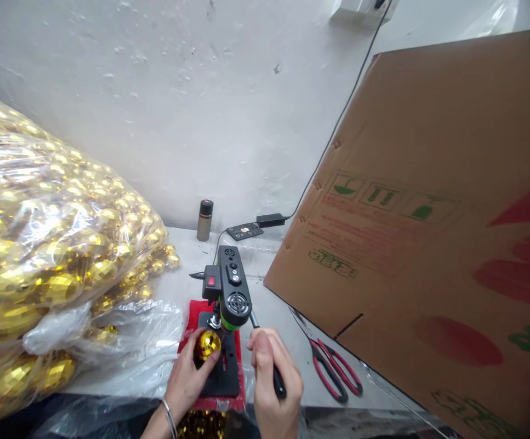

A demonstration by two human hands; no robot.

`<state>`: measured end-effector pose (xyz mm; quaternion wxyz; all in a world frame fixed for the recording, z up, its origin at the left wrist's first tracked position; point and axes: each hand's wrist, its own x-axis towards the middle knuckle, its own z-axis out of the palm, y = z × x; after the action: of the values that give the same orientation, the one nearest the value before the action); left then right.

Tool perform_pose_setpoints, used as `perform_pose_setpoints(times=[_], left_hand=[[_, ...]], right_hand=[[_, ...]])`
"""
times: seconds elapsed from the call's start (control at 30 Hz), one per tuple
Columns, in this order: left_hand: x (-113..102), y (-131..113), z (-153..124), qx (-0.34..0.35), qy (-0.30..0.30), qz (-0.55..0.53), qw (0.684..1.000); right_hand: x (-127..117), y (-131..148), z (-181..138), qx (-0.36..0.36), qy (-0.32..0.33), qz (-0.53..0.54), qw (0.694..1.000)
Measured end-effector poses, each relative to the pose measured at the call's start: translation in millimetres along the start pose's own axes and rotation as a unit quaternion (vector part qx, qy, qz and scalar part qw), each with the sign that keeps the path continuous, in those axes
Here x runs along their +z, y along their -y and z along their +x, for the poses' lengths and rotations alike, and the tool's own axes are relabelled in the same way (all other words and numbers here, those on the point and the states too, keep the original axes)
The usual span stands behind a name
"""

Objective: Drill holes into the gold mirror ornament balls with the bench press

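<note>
My left hand is closed around a shiny gold faceted ball, with the thumb on its near side. The ball is beside the head of a small black bench drill press, low over its base plate. Whether the ball touches the drill bit is hidden. My right hand grips the black-handled lever at the right side of the drill press. A red mat lies beneath the base.
A big clear bag of gold balls fills the left. Red-handled scissors lie to the right, before a large cardboard box. Behind are a small bottle, a dark flat card-like item and a black power adapter with its cable.
</note>
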<state>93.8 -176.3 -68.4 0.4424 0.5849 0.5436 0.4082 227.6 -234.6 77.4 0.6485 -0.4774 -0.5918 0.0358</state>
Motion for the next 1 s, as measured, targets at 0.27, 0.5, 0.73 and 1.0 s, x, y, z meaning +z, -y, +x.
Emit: perform_pose_setpoints(times=[0.27, 0.5, 0.73, 1.0], left_hand=[[7, 4, 1, 0.103, 0.033, 0.092, 0.99], [16, 11, 5, 0.157, 0.047, 0.131, 0.978], [15, 5, 5, 0.127, 0.077, 0.141, 0.979], [17, 2, 5, 0.127, 0.077, 0.147, 0.978]], right_hand=[[-2, -2, -3, -0.001, 0.01, 0.001, 1.0], [1, -3, -13, 0.036, -0.003, 0.028, 0.999], [18, 1, -31, 0.105, -0.084, 0.053, 0.99], [26, -7, -42, 0.091, -0.126, 0.025, 0.988]])
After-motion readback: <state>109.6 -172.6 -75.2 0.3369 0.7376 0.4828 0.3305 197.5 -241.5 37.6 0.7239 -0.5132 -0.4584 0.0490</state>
